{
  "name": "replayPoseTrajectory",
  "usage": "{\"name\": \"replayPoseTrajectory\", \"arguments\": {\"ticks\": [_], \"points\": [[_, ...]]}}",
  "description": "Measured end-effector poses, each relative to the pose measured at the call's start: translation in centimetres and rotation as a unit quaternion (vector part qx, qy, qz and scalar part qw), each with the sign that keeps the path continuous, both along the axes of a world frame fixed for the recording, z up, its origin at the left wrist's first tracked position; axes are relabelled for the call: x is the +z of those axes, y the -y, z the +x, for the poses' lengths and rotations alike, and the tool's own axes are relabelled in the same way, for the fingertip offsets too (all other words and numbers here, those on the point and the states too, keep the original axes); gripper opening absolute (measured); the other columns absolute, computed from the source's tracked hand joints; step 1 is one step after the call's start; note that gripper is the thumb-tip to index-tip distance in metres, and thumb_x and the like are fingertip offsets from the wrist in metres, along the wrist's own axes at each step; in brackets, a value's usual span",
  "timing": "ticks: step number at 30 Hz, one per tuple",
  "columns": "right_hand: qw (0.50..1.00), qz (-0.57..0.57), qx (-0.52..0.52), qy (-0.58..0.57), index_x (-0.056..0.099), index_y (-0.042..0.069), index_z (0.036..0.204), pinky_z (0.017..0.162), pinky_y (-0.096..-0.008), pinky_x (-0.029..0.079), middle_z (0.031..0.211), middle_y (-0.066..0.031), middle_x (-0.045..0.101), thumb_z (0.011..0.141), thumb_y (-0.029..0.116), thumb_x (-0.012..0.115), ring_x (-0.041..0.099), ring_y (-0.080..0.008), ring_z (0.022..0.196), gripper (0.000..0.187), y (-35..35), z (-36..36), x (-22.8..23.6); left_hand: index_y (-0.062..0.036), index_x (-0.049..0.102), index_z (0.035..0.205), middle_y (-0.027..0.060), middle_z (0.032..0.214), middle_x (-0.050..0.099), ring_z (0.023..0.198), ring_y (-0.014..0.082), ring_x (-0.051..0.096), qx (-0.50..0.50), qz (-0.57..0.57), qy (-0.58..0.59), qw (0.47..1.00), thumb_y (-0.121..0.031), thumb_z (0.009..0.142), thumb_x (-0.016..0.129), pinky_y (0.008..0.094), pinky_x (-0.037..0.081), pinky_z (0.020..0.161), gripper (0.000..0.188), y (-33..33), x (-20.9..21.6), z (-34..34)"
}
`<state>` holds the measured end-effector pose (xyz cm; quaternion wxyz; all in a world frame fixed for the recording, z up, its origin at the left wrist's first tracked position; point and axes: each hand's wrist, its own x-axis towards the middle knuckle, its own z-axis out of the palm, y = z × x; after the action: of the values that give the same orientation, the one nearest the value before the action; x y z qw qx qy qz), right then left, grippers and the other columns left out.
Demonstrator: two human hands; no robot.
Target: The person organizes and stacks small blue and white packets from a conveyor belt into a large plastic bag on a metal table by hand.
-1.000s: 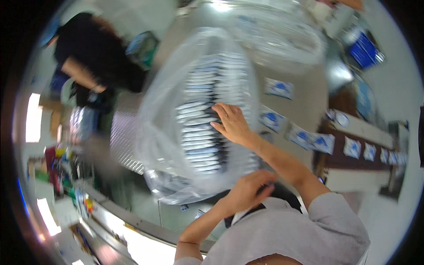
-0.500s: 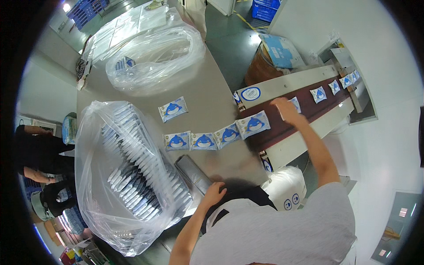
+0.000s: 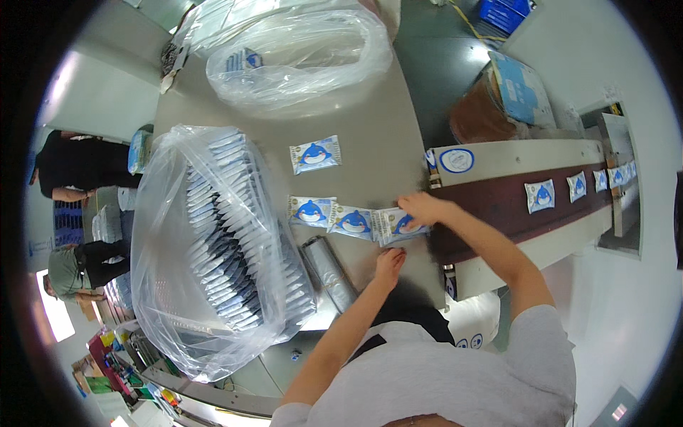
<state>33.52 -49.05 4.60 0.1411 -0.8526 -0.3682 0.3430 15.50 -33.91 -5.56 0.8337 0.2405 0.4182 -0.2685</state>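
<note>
Small flat white-and-blue packets with a whale picture form an overlapping row across the table. The left packet (image 3: pixel 311 212) and the middle packet (image 3: pixel 350 223) lie flat. At the row's right end, my right hand (image 3: pixel 427 208) has its fingers over the right packet (image 3: pixel 388 222), gripping its right side; the fingers partly hide it. Just below that packet's near edge, my left hand (image 3: pixel 389 267) has its fingers curled together, with nothing visible in them. Whether it touches the packet is unclear. One separate packet (image 3: pixel 315 154) lies farther back.
More packets (image 3: pixel 540 195) sit on the dark red conveyor belt (image 3: pixel 491 206) at right. A large clear bag (image 3: pixel 160 285) filled with stacked packets stands left; another clear bag (image 3: pixel 299 89) lies behind. A grey roll (image 3: pixel 329 274) lies near my left arm. People stand far left.
My right hand has come left from the belt to the row's right end. My left hand has risen from the table's near edge toward the packets. The whole view has shifted.
</note>
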Motion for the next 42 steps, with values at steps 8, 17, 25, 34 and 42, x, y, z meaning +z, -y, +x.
{"name": "replayPoseTrajectory", "arguments": {"ticks": [8, 17, 25, 34, 42], "points": [[0.998, 0.021, -0.025, -0.046, 0.049, 0.000, 0.119, 0.095, -0.0449, 0.041, 0.118, -0.0206, 0.051, 0.053, 0.051, 0.079, 0.047, -0.0401, 0.112, 0.089, -2.5, 0.1, 2.1, -0.0169, 0.041, 0.123, -0.0008, 0.121, 0.048, 0.110, 0.0159, 0.047, 0.103, 0.004, 0.033, 0.994, -0.007, 0.083, 0.052, 0.0455, 0.032, 0.100, 0.043, 0.6, 10.3, 3.2], [0.962, 0.132, -0.179, -0.157, 0.048, -0.005, 0.118, 0.092, -0.0393, 0.044, 0.116, -0.0217, 0.056, 0.051, 0.034, 0.083, 0.056, -0.0360, 0.105, 0.085, -11.7, -0.9, -3.9, 0.0001, 0.050, 0.121, 0.0092, 0.120, 0.053, 0.108, 0.0180, 0.053, -0.141, 0.235, 0.173, 0.946, -0.016, 0.092, 0.050, 0.0313, 0.041, 0.095, 0.033, -15.1, 15.8, -2.5], [0.938, 0.100, -0.218, -0.250, 0.041, 0.000, 0.131, 0.096, -0.0370, 0.040, 0.125, -0.0173, 0.053, 0.053, 0.030, 0.082, 0.053, -0.0286, 0.111, 0.093, -21.1, 3.6, -1.6, 0.0020, 0.055, 0.115, 0.0146, 0.109, 0.060, 0.107, 0.0264, 0.056, -0.286, 0.484, 0.414, 0.715, -0.002, 0.080, 0.056, 0.0362, 0.042, 0.094, 0.035, -28.1, 38.3, -1.8], [0.790, 0.268, -0.424, -0.352, 0.052, 0.004, 0.121, 0.088, -0.0327, 0.045, 0.115, -0.0067, 0.058, 0.059, 0.017, 0.081, 0.056, -0.0178, 0.103, 0.070, -21.6, 3.5, 3.8, -0.0083, 0.029, 0.141, 0.0174, 0.132, 0.044, 0.114, 0.0404, 0.048, -0.447, 0.887, 0.109, 0.029, -0.027, 0.070, 0.074, 0.0479, 0.046, 0.087, 0.086, -48.1, 35.3, 14.4], [0.917, 0.391, -0.081, -0.003, 0.044, 0.006, 0.125, 0.096, -0.0417, 0.038, 0.109, -0.0151, 0.058, 0.056, 0.022, 0.083, 0.053, -0.0282, 0.109, 0.081, -43.9, 6.4, 14.7, -0.0053, 0.066, 0.085, 0.0178, 0.090, 0.065, 0.088, 0.0361, 0.061, -0.317, 0.860, 0.231, 0.328, -0.012, 0.067, 0.058, 0.0452, 0.049, 0.077, 0.021, -57.5, 34.5, 18.1]]}}
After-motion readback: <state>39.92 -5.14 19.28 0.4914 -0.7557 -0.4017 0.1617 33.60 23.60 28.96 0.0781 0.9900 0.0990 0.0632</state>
